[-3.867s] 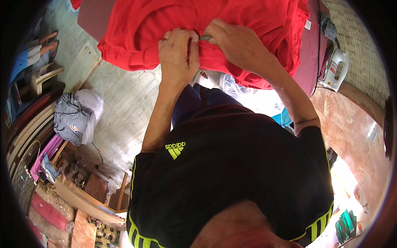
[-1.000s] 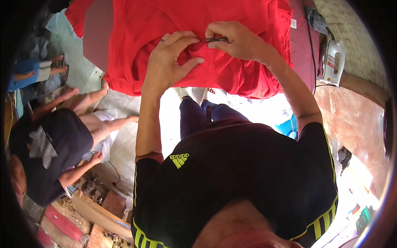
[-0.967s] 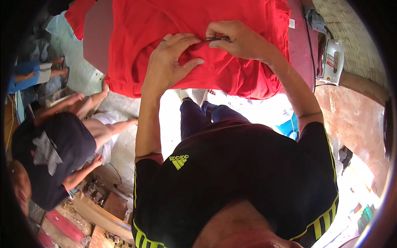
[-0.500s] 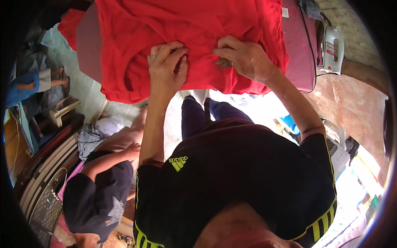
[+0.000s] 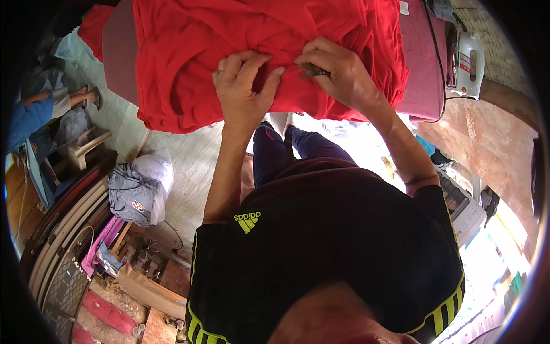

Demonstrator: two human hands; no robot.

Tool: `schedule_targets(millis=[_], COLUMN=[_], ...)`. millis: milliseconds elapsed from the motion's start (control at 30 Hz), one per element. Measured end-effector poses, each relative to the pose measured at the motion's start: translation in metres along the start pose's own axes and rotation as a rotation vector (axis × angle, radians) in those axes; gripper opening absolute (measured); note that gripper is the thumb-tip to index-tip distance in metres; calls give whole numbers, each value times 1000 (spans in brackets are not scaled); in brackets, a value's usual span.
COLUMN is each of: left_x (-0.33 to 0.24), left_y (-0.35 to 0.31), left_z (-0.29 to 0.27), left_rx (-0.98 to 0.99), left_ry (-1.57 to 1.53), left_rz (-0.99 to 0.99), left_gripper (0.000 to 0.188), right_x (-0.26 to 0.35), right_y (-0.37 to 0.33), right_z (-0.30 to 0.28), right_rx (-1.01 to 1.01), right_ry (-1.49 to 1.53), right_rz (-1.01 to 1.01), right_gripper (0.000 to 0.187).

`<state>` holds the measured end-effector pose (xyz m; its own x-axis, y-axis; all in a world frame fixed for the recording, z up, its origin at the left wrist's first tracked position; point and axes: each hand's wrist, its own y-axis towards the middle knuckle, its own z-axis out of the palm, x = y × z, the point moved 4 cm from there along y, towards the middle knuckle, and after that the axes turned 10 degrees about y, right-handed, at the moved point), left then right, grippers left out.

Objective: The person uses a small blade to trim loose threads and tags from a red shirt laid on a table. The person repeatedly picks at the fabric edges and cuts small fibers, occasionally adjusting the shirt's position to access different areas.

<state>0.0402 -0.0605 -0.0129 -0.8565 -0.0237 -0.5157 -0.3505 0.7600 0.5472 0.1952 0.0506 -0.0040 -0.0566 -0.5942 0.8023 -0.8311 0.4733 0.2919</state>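
My right grip (image 5: 342, 73) is closed around a small, dark metal tool (image 5: 318, 72) — my left grip (image 5: 243, 87), thumb and fingers parted, rests on the wrinkled red fabric (image 5: 197, 54).

The garment (image 5: 229, 34) is plain red, the surface (image 5: 423, 69) maroon, the shirt (image 5: 338, 229) black with neon-yellow stripes, the trousers (image 5: 270, 155) navy, the iron (image 5: 474, 83) white and red.

Prob. garment wkshop: iron (image 5: 465, 58) nr red cloth (image 5: 263, 34)

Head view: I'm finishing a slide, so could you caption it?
Left hand over red cloth, right hand holding a small dark tool, a white iron off to the right.
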Motion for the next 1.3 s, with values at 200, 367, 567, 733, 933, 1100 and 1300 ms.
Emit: schedule_targets(millis=[200,367,567,733,933,1100,1300], left_x=[8,19,-1,21,22,23,16], left_y=[-5,-3,6,12,16,21,33], left_z=[10,10,3,3,-3,-2,-5], left_rx=[-19,-10,44,147,149,140,189], left_ry=[88,-66,126,-99,-65,-114,-217], left_rz=[22,-73,1,-82,80,69,-5], left_gripper=[15,12,9,12,14,14,14], right_x=[-4,-4,-3,-3,0,9,12], right_y=[9,10,9,10,13,19,35], right_z=[0,0,2,3,2,3,4], right_rx=[-92,-116,-86,-79,-129,-85,-36], right_ry=[79,52,52,47,121,-50,-164], right_rz=[30,43,107,152,99,98,-49], right_gripper=[18,17,16,16,19,22,21])
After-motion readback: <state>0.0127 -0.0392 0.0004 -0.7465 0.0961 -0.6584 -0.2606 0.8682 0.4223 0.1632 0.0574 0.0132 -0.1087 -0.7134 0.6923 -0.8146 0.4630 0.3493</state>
